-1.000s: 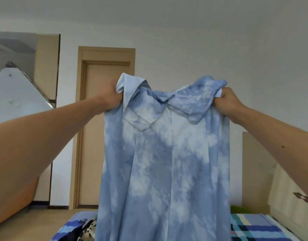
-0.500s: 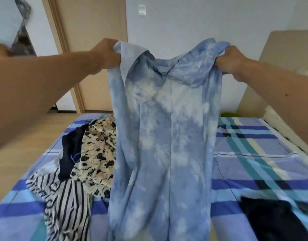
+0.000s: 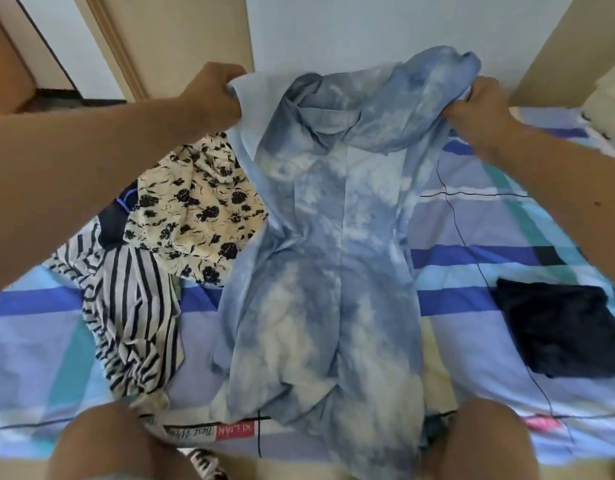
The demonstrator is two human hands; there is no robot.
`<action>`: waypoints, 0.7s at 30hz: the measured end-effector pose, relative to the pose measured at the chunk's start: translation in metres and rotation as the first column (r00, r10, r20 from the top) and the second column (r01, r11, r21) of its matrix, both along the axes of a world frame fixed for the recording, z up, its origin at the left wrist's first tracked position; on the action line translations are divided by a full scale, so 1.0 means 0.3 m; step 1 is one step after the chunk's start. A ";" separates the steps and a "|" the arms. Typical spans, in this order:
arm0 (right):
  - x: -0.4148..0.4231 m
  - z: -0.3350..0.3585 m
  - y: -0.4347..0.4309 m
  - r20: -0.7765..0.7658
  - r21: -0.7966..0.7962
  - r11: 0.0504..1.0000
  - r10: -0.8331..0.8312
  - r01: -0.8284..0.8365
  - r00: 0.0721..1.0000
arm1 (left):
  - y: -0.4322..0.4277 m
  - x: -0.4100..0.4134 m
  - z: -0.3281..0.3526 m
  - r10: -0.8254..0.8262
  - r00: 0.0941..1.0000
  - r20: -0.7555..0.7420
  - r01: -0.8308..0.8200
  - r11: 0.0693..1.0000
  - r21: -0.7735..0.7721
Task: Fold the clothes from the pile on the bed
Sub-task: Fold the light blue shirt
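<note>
A: What sits nearest the person?
B: Two bare knees, the left knee (image 3: 101, 441) and the right knee (image 3: 486, 441), at the near edge of the bed (image 3: 472, 230). The hem of the blue tie-dye shirt (image 3: 334, 254) spills over that edge between them.
A: And where is the rest of the shirt?
B: Its lower half lies rumpled on the sheet. Its upper half is raised off the bed, stretched between the hands at the far end.
A: How do the hands hold it?
B: The left grip (image 3: 212, 95) is clenched on one shoulder, the right grip (image 3: 479, 105) on the other, collar sagging between.
A: Which step is this?
B: Laying out, by the look of it. The next move calls for lowering the shoulders flat and smoothing the bunched hem before any fold.
A: The count?
B: One shirt in hand. Three pieces show in the pile to its left: one striped garment (image 3: 133, 306), one navy garment (image 3: 112, 223) and one floral garment (image 3: 202, 209). One folded dark garment (image 3: 555, 330) lies apart on the right. Farthest off, one door (image 3: 181, 32)
</note>
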State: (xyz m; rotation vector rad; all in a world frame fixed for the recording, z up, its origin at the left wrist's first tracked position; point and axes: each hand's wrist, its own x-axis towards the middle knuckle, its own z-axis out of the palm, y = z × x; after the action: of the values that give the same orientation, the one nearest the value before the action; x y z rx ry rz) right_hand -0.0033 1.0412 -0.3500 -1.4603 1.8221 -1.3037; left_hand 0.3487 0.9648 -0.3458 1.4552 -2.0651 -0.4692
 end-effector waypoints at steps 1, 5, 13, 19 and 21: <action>0.003 -0.052 0.042 0.014 0.058 0.997 0.043 -0.044 0.999 | 0.041 0.010 -0.051 -0.037 0.999 0.012 0.036 0.997 0.062; -0.006 -0.374 0.268 -0.024 0.330 0.938 0.124 -0.109 0.992 | 0.237 0.084 -0.332 -0.244 0.953 0.179 0.199 0.951 0.237; 0.061 -0.858 0.666 -0.002 0.689 0.628 0.501 -0.362 0.865 | 0.563 0.221 -0.791 -0.597 0.649 0.471 0.324 0.777 0.540; 0.081 -0.936 0.707 -0.071 0.810 0.496 0.612 -0.312 0.788 | 0.663 0.214 -0.894 -0.659 0.395 0.640 0.226 0.745 0.627; 0.104 -0.950 0.692 -0.035 0.761 0.560 0.540 -0.328 0.841 | 0.683 0.197 -0.913 -0.559 0.609 0.563 0.188 0.791 0.582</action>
State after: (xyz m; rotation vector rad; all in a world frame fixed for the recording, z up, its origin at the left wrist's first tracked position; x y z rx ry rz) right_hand 0.0279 1.2489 -0.6351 -1.4870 1.6525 -0.0541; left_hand 0.4078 1.1696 -0.6197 1.6126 -3.1313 -0.6927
